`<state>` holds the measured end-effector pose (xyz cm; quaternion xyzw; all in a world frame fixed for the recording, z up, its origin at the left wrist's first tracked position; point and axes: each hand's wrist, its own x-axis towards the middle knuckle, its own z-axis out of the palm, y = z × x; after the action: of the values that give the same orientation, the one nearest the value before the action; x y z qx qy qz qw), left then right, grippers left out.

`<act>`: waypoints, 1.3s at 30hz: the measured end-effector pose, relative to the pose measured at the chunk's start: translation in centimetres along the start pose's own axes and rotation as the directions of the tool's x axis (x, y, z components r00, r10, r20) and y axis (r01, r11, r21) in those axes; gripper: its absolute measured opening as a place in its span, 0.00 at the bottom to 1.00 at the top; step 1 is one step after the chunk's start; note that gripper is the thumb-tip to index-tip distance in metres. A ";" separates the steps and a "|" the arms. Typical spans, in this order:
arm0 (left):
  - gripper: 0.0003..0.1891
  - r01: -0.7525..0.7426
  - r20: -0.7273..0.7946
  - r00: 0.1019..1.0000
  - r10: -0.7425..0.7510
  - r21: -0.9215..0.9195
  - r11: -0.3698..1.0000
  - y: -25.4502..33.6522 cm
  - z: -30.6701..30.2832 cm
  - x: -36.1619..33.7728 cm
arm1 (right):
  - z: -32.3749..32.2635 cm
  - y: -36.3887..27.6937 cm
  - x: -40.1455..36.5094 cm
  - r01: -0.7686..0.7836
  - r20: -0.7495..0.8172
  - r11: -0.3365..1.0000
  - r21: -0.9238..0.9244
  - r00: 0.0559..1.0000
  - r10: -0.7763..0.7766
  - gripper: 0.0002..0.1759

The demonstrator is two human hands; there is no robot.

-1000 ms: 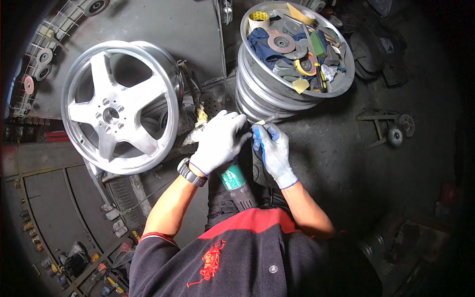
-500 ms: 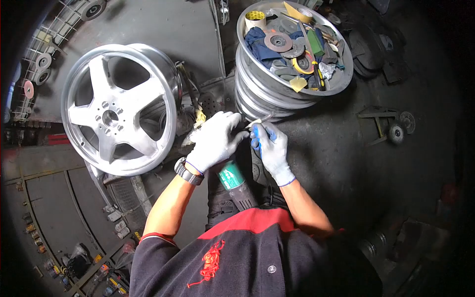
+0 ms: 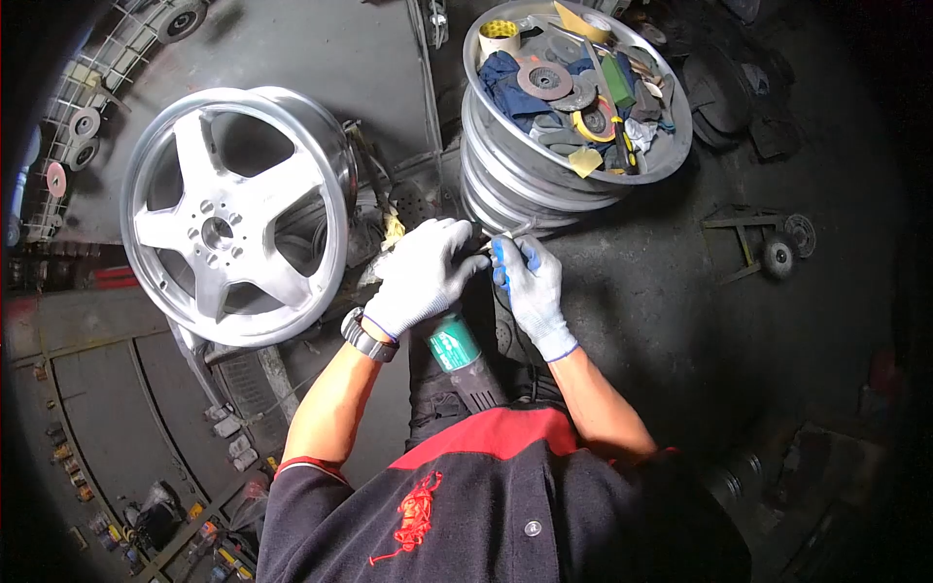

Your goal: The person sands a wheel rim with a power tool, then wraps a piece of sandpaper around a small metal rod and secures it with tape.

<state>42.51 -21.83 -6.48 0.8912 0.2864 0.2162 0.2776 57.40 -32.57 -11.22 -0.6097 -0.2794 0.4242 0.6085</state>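
Observation:
My left hand (image 3: 420, 277), in a pale knitted work glove, is wrapped around the front end of a green and black power tool (image 3: 453, 345). The tool's body rests against my lap, its rear end near my shirt. Close by, my right hand (image 3: 533, 296), in a white glove with blue fingertips, is closed in a pinch at the tool's front. A thin, pale piece (image 3: 498, 239) shows between the hands, with a narrow metallic tip beyond it; its exact kind is hidden by the fingers.
A silver five-spoke car wheel (image 3: 272, 194) stands tilted at the left. Upper right, stacked rims (image 3: 496, 189) hold abrasive discs (image 3: 544, 81), tape rolls (image 3: 499, 37) and rags. A small wheeled frame (image 3: 746, 243) is on the floor at right; a wire rack (image 3: 87, 68) hangs upper left.
Both hands stay at the tool's front, with only a slight shift of the right fingers. The wheel and the stacked rims look the same.

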 end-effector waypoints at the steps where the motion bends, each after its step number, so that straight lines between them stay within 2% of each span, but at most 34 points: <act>1: 0.18 0.054 0.061 0.997 -0.052 -0.031 0.998 -0.1 -0.3 0.1 | -0.1 0.1 -0.2 -0.001 0.002 1.000 0.000 1.000 0.001 0.10; 4: 0.17 0.168 0.173 0.974 -0.146 -0.125 0.978 -0.9 -0.6 0.3 | -0.2 0.4 -0.6 0.050 0.010 0.997 -0.059 0.999 -0.050 0.09; 5: 0.17 0.226 0.228 0.957 -0.182 -0.188 0.956 -1.1 -0.6 0.4 | -0.3 0.5 -0.6 0.054 0.026 0.998 -0.016 0.998 -0.054 0.08; 8: 0.14 0.295 0.293 0.929 -0.225 -0.220 0.930 -0.6 -0.9 0.6 | -0.9 0.7 -0.6 0.028 0.071 0.998 0.055 0.997 -0.031 0.07; 12: 0.13 0.237 0.206 0.958 -0.201 -0.171 0.956 -0.1 -1.0 0.5 | -1.2 1.0 -0.8 -0.030 0.144 0.990 0.141 0.990 0.009 0.08; 14: 0.15 0.137 0.185 0.975 -0.124 -0.058 0.989 -1.0 -0.5 0.3 | -1.1 0.8 -0.8 -0.048 0.133 0.991 0.124 0.991 0.031 0.08; 17: 0.18 0.206 0.272 0.948 -0.168 -0.116 0.972 -1.0 -0.6 0.4 | -0.8 0.4 -0.7 -0.047 0.105 0.994 0.098 0.994 0.037 0.08; 21: 0.20 0.228 0.312 0.932 -0.187 -0.101 0.968 -0.7 -0.8 0.4 | -0.8 -0.1 -0.8 -0.042 0.096 0.995 0.088 0.995 0.034 0.08; 23: 0.19 0.165 0.183 0.971 -0.153 -0.051 0.985 -0.1 -0.7 0.2 | -0.7 -0.2 -0.9 -0.045 0.084 0.994 0.102 0.996 0.037 0.08; 24: 0.19 0.165 0.183 0.971 -0.153 -0.051 0.985 0.0 -0.5 0.1 | -0.5 -0.4 -0.9 -0.048 0.073 0.992 0.117 0.997 0.040 0.09; 25: 0.19 0.102 0.118 0.988 -0.097 -0.033 0.994 0.0 -0.3 0.0 | -0.3 -0.5 -0.8 -0.047 0.072 0.992 0.116 0.997 0.039 0.09; 26: 0.19 0.039 0.052 0.998 -0.038 -0.012 0.999 0.0 -0.1 -0.1 | 0.0 -0.7 -0.6 -0.102 0.014 0.988 0.118 0.995 0.101 0.10; 27: 0.19 0.037 0.051 0.998 -0.036 -0.013 0.999 -0.1 0.0 -0.1 | 0.2 -0.9 -0.4 -0.157 -0.042 0.980 0.123 0.986 0.163 0.11; 31: 0.19 0.049 0.084 0.995 -0.047 -0.020 0.999 -0.4 -0.1 -0.2 | 0.5 -0.9 -0.1 -0.099 -0.041 0.992 0.081 0.994 0.103 0.12; 33: 0.19 0.080 0.110 0.991 -0.075 -0.037 0.996 -0.6 -0.4 -0.1 | 0.2 -1.2 -0.6 -0.013 -0.020 0.999 0.034 1.000 0.013 0.12; 36: 0.19 0.104 0.137 0.986 -0.095 -0.058 0.993 -0.5 -0.6 0.0 | -0.5 -0.4 -0.7 0.054 0.045 0.995 0.085 0.997 -0.058 0.12; 37: 0.19 0.101 0.112 0.989 -0.092 -0.078 0.992 -0.4 -0.5 0.0 | -0.7 -0.4 -0.5 0.056 0.047 0.995 0.085 0.997 -0.060 0.12; 39: 0.20 0.097 0.090 0.992 -0.088 -0.100 0.990 -0.3 -0.2 -0.1 | -1.0 -0.5 -0.5 -0.050 0.082 0.990 0.135 0.996 0.040 0.10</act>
<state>42.16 -21.66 -6.49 0.8697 0.3038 0.1795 0.3452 58.09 -33.39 -10.71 -0.5554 -0.2598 0.4799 0.6275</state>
